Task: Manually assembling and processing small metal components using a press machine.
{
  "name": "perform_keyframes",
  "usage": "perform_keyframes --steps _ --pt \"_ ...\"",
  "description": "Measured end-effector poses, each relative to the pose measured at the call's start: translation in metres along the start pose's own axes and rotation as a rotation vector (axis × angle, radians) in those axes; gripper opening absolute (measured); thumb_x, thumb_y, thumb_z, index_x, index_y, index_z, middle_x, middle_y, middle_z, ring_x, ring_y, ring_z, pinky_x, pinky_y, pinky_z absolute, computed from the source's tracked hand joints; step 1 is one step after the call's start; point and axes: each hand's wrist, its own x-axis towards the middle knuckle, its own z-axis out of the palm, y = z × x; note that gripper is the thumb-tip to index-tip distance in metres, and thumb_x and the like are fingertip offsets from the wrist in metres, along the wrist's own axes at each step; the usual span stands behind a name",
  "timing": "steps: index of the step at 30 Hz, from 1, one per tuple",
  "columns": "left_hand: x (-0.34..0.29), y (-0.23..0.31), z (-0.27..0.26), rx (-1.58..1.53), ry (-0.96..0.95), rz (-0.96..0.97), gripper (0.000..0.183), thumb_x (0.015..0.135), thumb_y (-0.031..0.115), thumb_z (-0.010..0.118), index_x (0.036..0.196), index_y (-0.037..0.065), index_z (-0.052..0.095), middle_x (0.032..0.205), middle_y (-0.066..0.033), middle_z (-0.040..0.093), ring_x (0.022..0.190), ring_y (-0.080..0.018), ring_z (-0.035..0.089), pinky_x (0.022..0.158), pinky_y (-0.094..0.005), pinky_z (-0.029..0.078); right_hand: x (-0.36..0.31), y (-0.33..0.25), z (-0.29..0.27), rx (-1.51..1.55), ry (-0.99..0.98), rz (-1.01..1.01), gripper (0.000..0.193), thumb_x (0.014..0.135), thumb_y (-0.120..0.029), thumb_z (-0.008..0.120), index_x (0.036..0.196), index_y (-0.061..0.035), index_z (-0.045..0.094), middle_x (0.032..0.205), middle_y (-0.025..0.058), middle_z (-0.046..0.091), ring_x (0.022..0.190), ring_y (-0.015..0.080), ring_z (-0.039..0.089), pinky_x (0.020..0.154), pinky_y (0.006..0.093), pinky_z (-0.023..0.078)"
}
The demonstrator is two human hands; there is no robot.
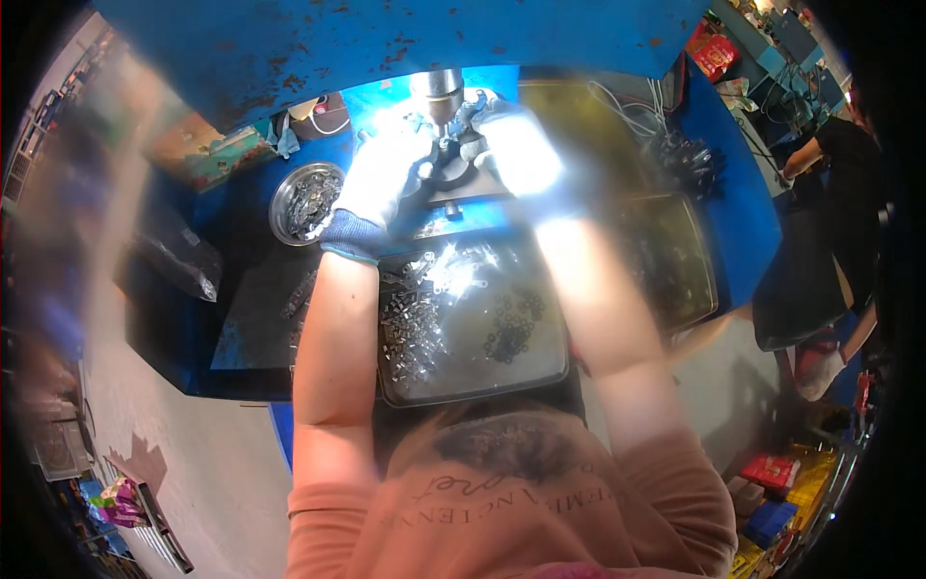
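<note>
I work in a small metal workshop. In front of me stands a blue press machine (386, 43), its paint chipped and spotted with rust, with a steel ram (439, 92) coming down over a blue bench (743, 232). A square metal tray (473, 381) of small stamped metal parts and dark rings sits before me, and a round steel bowl (305, 201) of more parts is at my left. My hands wear work gloves. Another person (820, 251) works at a neighbouring station, with coloured boxes (772, 482) on the concrete floor.
</note>
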Motion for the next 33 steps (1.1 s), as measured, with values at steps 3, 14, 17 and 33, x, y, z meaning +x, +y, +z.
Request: perform_keyframes --steps 3,14,17,33 --pt "0.001 -0.011 0.005 -0.077 0.034 -0.074 0.018 0.089 0.029 0.054 0.094 0.012 0.058 0.072 0.0050 0.054 0.057 -0.0017 0.046 0.046 -0.0154 0.032 0.002 0.003 -0.005 -0.284 -0.111 -0.400 0.010 0.084 -0.008 0.056 0.093 -0.0024 0.056 0.073 0.0094 0.061 0.053 0.0159 0.060 0.041 0.0244 0.044" --pt "0.004 0.022 0.004 -0.753 0.265 -0.633 0.022 0.092 0.031 0.053 0.093 0.010 0.059 0.067 0.0037 0.053 0.049 -0.0026 0.044 0.041 -0.0149 0.033 0.018 -0.001 -0.005 -0.201 0.004 0.180 0.011 0.085 -0.009 0.058 0.093 -0.0025 0.058 0.076 0.0081 0.064 0.055 0.0133 0.059 0.041 0.0226 0.044" --pt "0.005 0.018 0.009 -0.796 0.281 -0.622 0.022 0.092 0.031 0.053 0.093 0.010 0.059 0.067 0.0039 0.053 0.049 -0.0024 0.044 0.042 -0.0148 0.032 0.020 -0.008 -0.001 -0.346 0.122 0.376 0.009 0.085 -0.009 0.057 0.092 -0.0030 0.058 0.077 0.0068 0.064 0.055 0.0122 0.059 0.041 0.0222 0.043" --pt "-0.109 0.064 -0.036 -0.722 0.643 -0.689 0.020 0.095 0.020 0.046 0.102 0.005 0.057 0.079 -0.0001 0.056 0.064 -0.0026 0.049 0.052 -0.0149 0.039 -0.167 -0.013 0.008 -1.218 -0.574 -0.252 0.013 0.064 -0.015 0.060 0.075 -0.0097 0.059 0.082 0.0091 0.056 0.079 0.0281 0.054 0.068 0.0389 0.046"
